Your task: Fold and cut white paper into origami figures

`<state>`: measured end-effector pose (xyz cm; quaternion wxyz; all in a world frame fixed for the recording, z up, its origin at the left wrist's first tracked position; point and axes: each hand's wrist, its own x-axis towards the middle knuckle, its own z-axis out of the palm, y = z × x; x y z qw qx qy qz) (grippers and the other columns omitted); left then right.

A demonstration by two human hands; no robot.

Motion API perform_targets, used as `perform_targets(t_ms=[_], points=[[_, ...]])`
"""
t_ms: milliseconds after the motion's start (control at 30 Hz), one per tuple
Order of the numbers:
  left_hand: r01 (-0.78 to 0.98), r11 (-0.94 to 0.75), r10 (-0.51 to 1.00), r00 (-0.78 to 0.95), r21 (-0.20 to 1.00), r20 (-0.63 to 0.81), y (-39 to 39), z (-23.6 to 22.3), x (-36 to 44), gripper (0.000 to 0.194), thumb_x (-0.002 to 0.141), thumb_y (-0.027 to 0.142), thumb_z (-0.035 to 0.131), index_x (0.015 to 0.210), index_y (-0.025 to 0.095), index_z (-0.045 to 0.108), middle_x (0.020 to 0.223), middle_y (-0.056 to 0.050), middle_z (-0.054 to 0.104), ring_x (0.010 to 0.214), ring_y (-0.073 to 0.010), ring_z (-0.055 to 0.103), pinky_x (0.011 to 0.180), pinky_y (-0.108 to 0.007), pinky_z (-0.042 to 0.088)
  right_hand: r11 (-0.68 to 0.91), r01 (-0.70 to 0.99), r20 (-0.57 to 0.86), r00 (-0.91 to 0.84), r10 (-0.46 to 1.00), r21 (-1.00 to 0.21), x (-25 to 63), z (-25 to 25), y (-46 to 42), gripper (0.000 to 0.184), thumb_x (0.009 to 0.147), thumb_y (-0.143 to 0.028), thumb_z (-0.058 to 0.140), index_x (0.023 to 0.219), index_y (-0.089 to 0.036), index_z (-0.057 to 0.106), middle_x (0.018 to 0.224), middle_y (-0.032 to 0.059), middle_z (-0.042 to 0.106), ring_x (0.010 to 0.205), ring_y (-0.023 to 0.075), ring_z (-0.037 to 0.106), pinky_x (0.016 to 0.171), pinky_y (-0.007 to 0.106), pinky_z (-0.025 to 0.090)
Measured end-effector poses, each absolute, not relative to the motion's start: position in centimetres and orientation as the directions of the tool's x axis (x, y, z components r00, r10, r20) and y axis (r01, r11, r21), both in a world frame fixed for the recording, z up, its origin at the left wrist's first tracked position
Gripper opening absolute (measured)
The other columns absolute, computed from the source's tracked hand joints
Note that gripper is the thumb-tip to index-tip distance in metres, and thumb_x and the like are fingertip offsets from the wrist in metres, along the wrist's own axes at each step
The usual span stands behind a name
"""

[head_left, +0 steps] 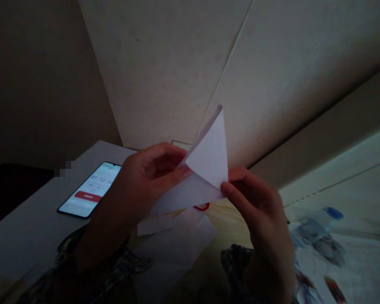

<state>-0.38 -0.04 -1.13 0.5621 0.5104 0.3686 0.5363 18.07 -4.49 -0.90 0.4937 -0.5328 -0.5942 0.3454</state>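
A white sheet of paper (210, 158), folded to a pointed triangle at the top, is held up in front of me above the table. My left hand (148, 177) pinches its left side, with the thumb lying along the edge of a fold. At the lower right corner, the thumb and fingers of my right hand (256, 202) grip the paper. Below the paper, more white paper sheets (180, 240) lie on the wooden tabletop (230, 217). Part of a red ring-shaped thing (202, 207) peeks out just under the held paper.
A lit phone (90, 190) showing a running timer lies on a white surface (44, 215) to the left. To the right are a clear plastic bottle with a blue cap (319, 223) and some blurred items. A pale wall (167, 76) rises close behind.
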Motion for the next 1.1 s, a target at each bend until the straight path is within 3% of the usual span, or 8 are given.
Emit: perform_targets(t_ms=[100,333,567,833,1100], points=[[-0.131,-0.092,0.976,0.184,0.987,0.115,-0.11,-0.96,-0.37,0.015,0.068,0.014,0.076,0.082,0.019,0.072,0.074,0.006,0.077,0.071,-0.0082,0.072,0.063,-0.011,0.053,0.153,0.32,0.169,0.024,0.985,-0.935,18.15,-1.15,-4.28,0.009,0.081,-0.031,0.07,0.075,-0.024,0.069,0.069,-0.0023,0.062,0.074,0.0177,0.06,0.068,0.031,0.045],[-0.121,-0.101,0.973,0.193,0.987,0.123,-0.29,-0.69,-0.22,0.015,0.067,0.012,0.077,0.079,0.02,0.075,0.071,0.007,0.077,0.067,-0.008,0.072,0.059,-0.011,0.053,0.066,0.249,0.079,0.045,0.996,-0.966,17.87,-1.37,-3.92,0.016,0.076,-0.033,0.072,0.064,-0.023,0.066,0.064,-0.002,0.056,0.075,0.0221,0.062,0.074,0.038,0.049],[-0.123,-0.113,0.967,0.216,0.986,0.138,-0.2,-0.43,-0.38,0.013,0.066,0.009,0.076,0.066,0.022,0.074,0.06,0.012,0.072,0.055,-0.0032,0.065,0.05,-0.006,0.046,0.026,0.249,0.031,0.015,0.999,-0.968,17.67,-1.26,-4.04,0.013,0.075,-0.036,0.073,0.071,-0.024,0.07,0.066,-0.0012,0.06,0.076,0.0225,0.062,0.073,0.038,0.05],[-0.075,-0.191,0.965,0.167,0.979,0.201,-0.09,-0.82,-0.43,0.009,0.068,0.015,0.076,0.066,0.023,0.073,0.06,0.012,0.068,0.054,-0.0029,0.061,0.049,-0.006,0.045,0.004,0.25,-0.004,-0.03,1.0,-0.968,17.76,-0.97,-4.03,0.015,0.074,-0.037,0.073,0.07,-0.023,0.069,0.067,-0.0007,0.06,0.079,0.0234,0.063,0.075,0.037,0.049],[-0.085,-0.182,0.975,0.109,0.98,0.191,-0.16,-0.61,-0.3,0.008,0.067,0.013,0.076,0.067,0.02,0.073,0.064,0.009,0.073,0.057,-0.0053,0.064,0.05,-0.009,0.047,0.03,0.276,0.034,0.01,0.999,-0.961,18.04,-1.07,-4.09,0.021,0.079,-0.038,0.07,0.066,-0.022,0.065,0.066,-0.0017,0.06,0.07,0.0176,0.059,0.069,0.031,0.045]])
